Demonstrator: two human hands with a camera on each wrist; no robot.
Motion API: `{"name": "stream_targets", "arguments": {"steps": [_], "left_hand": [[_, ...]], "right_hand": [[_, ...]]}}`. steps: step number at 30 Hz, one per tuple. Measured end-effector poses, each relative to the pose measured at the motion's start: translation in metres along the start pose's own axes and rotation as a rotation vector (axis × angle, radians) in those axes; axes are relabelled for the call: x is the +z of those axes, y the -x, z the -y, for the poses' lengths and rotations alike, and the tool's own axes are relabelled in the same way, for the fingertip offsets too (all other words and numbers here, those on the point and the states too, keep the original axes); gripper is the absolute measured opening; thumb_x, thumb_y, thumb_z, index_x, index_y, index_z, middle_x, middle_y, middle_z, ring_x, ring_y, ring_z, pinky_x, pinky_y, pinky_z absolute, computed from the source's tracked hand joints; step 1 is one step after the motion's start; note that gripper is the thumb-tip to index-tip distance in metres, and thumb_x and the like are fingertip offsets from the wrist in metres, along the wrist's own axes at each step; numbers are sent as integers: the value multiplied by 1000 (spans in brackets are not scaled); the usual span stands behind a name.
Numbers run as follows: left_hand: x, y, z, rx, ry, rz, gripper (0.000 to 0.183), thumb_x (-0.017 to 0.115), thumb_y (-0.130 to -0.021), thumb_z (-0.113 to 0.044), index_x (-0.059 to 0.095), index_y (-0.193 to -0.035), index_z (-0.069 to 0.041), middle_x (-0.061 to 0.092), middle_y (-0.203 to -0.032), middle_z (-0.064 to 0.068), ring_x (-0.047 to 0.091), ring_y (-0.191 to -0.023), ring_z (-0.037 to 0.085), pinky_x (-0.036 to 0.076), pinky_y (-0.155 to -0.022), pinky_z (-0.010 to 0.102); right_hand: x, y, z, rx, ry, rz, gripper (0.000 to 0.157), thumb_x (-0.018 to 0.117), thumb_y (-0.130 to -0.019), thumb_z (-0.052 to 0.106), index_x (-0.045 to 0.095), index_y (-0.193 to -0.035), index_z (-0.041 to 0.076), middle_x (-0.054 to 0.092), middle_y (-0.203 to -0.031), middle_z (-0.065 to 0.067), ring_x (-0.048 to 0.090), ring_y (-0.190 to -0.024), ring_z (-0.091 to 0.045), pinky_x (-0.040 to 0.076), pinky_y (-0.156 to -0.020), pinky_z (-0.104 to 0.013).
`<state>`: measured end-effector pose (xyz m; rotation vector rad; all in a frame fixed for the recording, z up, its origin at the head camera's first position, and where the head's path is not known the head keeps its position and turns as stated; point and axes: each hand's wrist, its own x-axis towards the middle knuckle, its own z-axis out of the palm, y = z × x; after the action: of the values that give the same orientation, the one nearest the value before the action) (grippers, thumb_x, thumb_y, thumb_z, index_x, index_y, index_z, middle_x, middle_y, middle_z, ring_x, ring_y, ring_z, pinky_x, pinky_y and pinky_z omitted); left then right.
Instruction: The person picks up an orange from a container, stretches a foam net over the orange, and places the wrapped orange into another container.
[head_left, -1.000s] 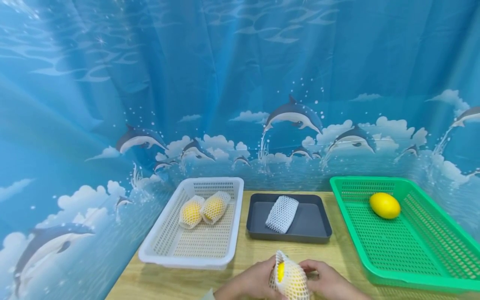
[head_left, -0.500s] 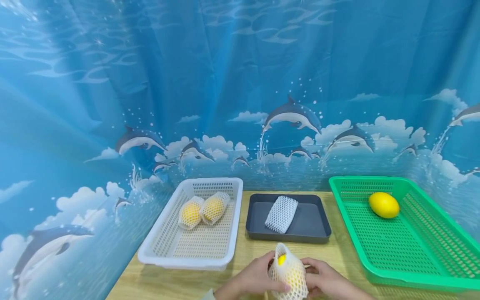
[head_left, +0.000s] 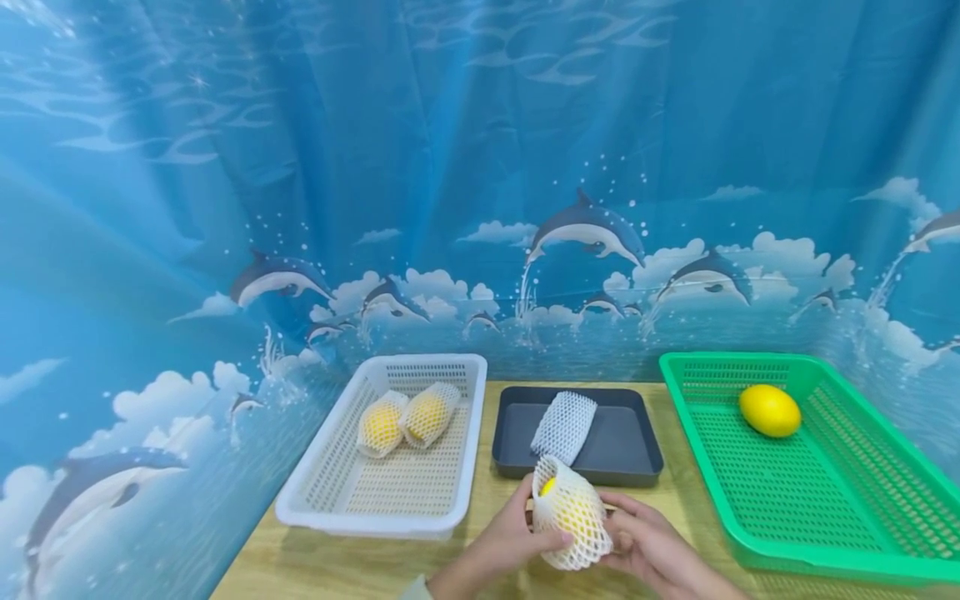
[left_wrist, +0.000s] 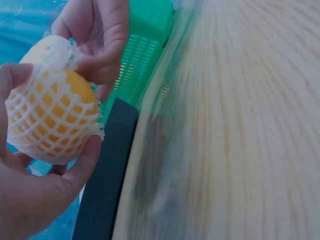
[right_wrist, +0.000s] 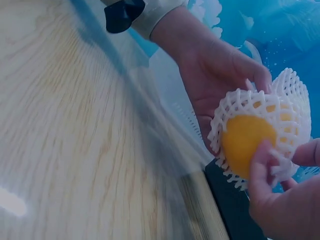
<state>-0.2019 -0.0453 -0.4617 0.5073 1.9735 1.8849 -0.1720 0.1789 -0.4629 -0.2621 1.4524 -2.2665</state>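
Observation:
A yellow oval fruit (right_wrist: 242,142) sits inside a white foam net sleeve (head_left: 573,517), held in the air over the table in front of the dark tray. My left hand (head_left: 510,533) grips the netted fruit from the left, its thumb on the near side. From the other side my right hand (head_left: 645,537) pinches the bunched edge of the net between thumb and finger, as the right wrist view shows. One end of the fruit is bare there, while the mesh wraps its sides. In the left wrist view, my left hand (left_wrist: 40,195) has its fingertips spread around the mesh.
A white basket (head_left: 375,523) at left holds two netted yellow fruits (head_left: 382,425). The dark grey tray (head_left: 622,450) in the middle bears a flat foam net (head_left: 566,425). At right, a green basket (head_left: 787,500) holds one bare yellow fruit (head_left: 770,410).
Both hands have lifted the netted fruit up and slightly left, toward the tray. My right fingers have shifted to the net's lower right edge. Baskets and tray stay put.

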Motion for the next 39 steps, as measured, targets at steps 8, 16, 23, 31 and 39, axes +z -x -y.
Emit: {"name": "stream_targets", "arguments": {"steps": [8,16,23,31,39], "left_hand": [[-4,-2,-3,6,1,-83,76,74,-78,-6,36,-144,-12,51,-115,9,63,-90,20,58,-75,34],[-10,-1,-9,-9,12,-82,77,73,-78,-6,36,-145,-10,52,-118,8,63,-96,23,57,-81,38],[-12,0,-12,-18,-42,-16,73,76,-79,-11,42,-143,-15,62,-109,8,63,-95,22,58,-79,39],[-8,2,-13,29,-184,27,78,81,-76,-15,42,-143,-16,61,-111,2,60,-97,15,57,-77,30],[-7,5,-9,22,-100,25,56,55,-99,-33,39,-146,-6,51,-135,14,57,-112,27,55,-88,40]], "right_hand": [[5,1,4,-17,-22,-1,25,49,-99,7,59,-116,22,67,-111,0,65,-93,-12,54,-81,-25],[9,-1,1,39,126,-92,38,49,-100,20,49,-135,6,63,-109,-2,67,-88,-16,56,-79,-32],[12,-4,0,95,59,-110,74,37,-103,49,19,-145,-9,58,-119,-15,63,-105,-29,49,-97,-51],[12,-6,-6,101,23,-58,74,33,-103,52,23,-147,-6,60,-117,-16,62,-107,-31,50,-97,-45],[13,-6,-9,107,16,-87,64,34,-102,53,38,-140,1,58,-112,-13,62,-101,-24,53,-92,-39]]}}
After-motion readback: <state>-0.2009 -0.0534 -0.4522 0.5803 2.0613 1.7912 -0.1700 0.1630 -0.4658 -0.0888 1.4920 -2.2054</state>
